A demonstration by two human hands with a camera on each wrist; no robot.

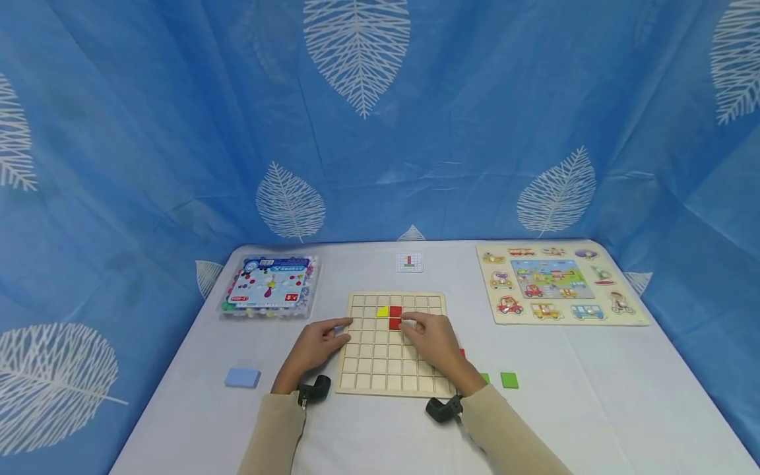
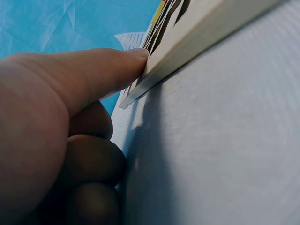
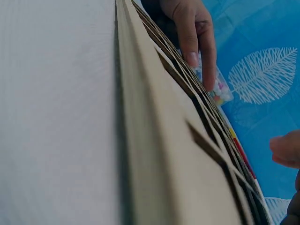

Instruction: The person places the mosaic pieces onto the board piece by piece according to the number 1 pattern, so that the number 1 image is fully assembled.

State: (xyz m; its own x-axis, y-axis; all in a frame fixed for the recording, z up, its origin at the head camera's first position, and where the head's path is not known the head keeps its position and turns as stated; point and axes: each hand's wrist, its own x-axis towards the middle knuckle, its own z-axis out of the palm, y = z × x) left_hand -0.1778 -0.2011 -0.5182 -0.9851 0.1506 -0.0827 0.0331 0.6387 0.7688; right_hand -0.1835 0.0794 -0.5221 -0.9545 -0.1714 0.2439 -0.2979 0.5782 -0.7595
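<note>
A wooden grid board (image 1: 365, 364) lies in the middle of the table. In its upper part sit a yellow tile (image 1: 382, 311) and two red tiles, the upper red tile (image 1: 395, 311) beside the yellow one and the lower red tile (image 1: 394, 324) directly below it. My left hand (image 1: 316, 344) rests its thumb and index finger on the board's left edge; the left wrist view shows the thumb (image 2: 117, 65) against the rim. Over the board, my right hand (image 1: 432, 340) has thumb and index fingertips apart, right beside the lower red tile, with no tile visible between them.
A small pattern card (image 1: 409, 262) lies behind the board. To the right are a green tile (image 1: 509, 380), another partly hidden green tile (image 1: 485, 378) and a picture puzzle (image 1: 552, 284). On the left lie a bead box (image 1: 270, 287) and a blue block (image 1: 242, 378).
</note>
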